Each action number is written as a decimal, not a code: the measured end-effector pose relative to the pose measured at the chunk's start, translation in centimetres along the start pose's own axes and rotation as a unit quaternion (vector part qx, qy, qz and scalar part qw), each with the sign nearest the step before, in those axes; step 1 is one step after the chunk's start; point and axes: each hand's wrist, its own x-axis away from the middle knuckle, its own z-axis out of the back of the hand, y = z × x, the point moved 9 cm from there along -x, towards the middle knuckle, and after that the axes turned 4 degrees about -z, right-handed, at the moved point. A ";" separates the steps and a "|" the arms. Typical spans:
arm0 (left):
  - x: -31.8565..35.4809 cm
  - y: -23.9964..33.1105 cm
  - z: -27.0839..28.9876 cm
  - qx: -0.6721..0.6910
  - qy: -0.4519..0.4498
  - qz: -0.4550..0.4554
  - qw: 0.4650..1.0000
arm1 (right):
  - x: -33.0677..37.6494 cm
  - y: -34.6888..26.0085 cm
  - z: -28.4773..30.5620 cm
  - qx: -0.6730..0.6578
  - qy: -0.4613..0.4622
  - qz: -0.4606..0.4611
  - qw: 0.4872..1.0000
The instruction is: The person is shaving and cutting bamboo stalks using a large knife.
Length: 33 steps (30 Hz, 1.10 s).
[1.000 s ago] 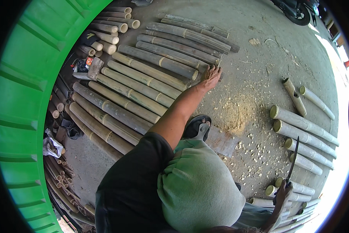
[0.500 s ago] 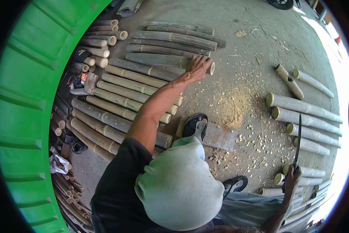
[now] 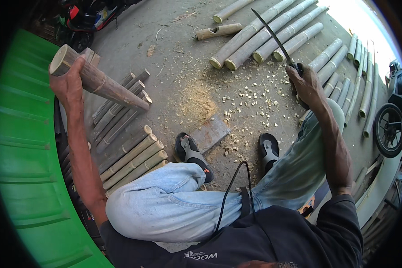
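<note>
A short bamboo section [image 3: 100,82] is gripped near its cut end by the left hand [image 3: 67,82], fingers wrapped fully round it, and is held raised and tilted above the stacked bamboo poles [image 3: 129,149] beside the green wall [image 3: 26,169]. The right hand [image 3: 306,85] is closed round the handle of a long-bladed knife [image 3: 272,38]; the handle itself is hidden in the fist. A wooden block [image 3: 210,134] is seen between the sandalled feet, partly covered by chips.

left hand [image 3: 67,85] grips bamboo piece [image 3: 100,82], lifted | right hand [image 3: 306,85] grips machete [image 3: 275,38] | wooden block [image 3: 211,132] between sandals
</note>
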 end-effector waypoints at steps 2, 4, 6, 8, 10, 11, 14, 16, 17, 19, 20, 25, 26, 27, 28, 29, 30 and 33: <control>0.4 2.5 -0.7 0.065 0.015 -0.005 0.998 | 0.8 -0.9 -0.1 -0.029 0.033 0.040 0.998; 1.4 3.4 -2.0 0.151 0.022 0.013 0.988 | 0.8 -1.5 -0.8 -0.037 0.083 0.114 0.989; 3.0 0.5 -4.2 0.140 -0.071 0.097 0.983 | 0.8 -2.1 -2.2 -0.060 0.062 0.112 0.990; 6.8 -1.2 -6.2 0.142 -0.140 0.169 0.965 | 1.1 -3.1 -4.4 -0.063 0.053 0.141 0.987; 11.0 -1.8 -7.8 0.171 -0.165 0.197 0.951 | 2.0 -2.7 -7.3 -0.062 0.055 0.118 0.990; 11.3 -1.0 -8.4 0.170 -0.171 0.195 0.951 | 2.4 -1.9 -8.6 -0.082 0.054 0.111 0.989; 12.1 0.1 -8.2 0.151 -0.221 0.218 0.938 | 3.4 -2.6 -12.5 -0.088 -0.040 0.120 0.988; 11.5 -0.3 -7.8 0.101 -0.239 0.257 0.931 | 3.6 -4.2 -13.6 -0.090 -0.066 0.141 0.984; 11.1 -0.2 -7.4 0.092 -0.237 0.258 0.932 | 4.2 -5.0 -14.0 -0.097 -0.072 0.147 0.982; 10.6 0.6 -7.1 0.014 -0.291 0.235 0.927 | 5.4 -7.0 -14.7 -0.111 -0.084 0.162 0.977; 10.7 0.5 -6.4 0.004 -0.285 0.235 0.929 | 6.1 -7.8 -15.0 -0.134 -0.089 0.161 0.974; 12.4 4.2 -5.5 -0.185 -0.260 0.069 0.945 | 8.4 -7.2 -18.4 -0.187 -0.116 0.147 0.964; 12.9 5.2 -5.7 -0.185 -0.263 0.068 0.945 | 8.3 -6.1 -19.7 -0.198 -0.104 0.149 0.963; 13.4 7.6 -6.2 -0.227 -0.308 0.036 0.923 | 8.3 -5.8 -20.8 -0.203 -0.106 0.146 0.962; 14.4 9.2 -6.4 -0.266 -0.353 0.005 0.897 | 8.5 -5.3 -22.0 -0.186 -0.125 0.131 0.966; 15.3 9.8 -6.1 -0.269 -0.358 0.006 0.894 | 8.8 -4.7 -23.3 -0.170 -0.143 0.115 0.968; 16.4 10.2 -6.0 -0.278 -0.376 0.010 0.884 | 9.2 -5.3 -23.4 -0.180 -0.136 0.142 0.964; 17.7 10.4 -6.4 -0.318 -0.380 -0.005 0.869 | 10.4 -6.8 -23.3 -0.189 -0.138 0.203 0.951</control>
